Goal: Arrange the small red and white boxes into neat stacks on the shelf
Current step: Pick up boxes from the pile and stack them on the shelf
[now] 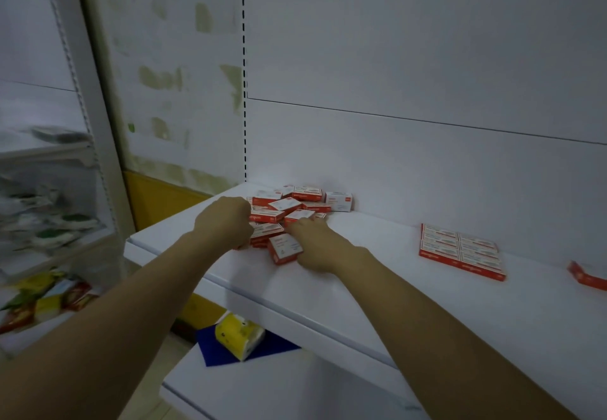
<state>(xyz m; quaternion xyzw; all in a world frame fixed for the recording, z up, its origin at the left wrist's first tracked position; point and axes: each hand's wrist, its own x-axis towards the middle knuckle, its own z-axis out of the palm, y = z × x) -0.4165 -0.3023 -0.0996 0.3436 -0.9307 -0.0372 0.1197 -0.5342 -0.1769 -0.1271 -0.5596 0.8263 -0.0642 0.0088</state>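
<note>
Head view. The white shelf [410, 314] runs from lower right up to a back corner, dim light.

- A loose pile of boxes [289, 207], red and white, sits in that corner against the back wall. They are tipped and overlapping, none squared up.
- Your left hand [223, 222] is at the pile's left edge with its knuckles up and its fingers curled in. The fingertips are hidden, so you cannot tell if it grips a box.
- Your right hand [317, 245] is at the pile's front. It pinches the near box [284, 248] between forefinger and thumb, and that box lies tilted at the front of the heap.
- A flat block of boxes [461, 252] lies well apart to the right, edges flush, in two tidy columns.
- One more red box [588, 276] is cut off at the frame's right edge.
- Below, a yellow packet [238, 337] lies on a blue sheet [210, 352].
</note>
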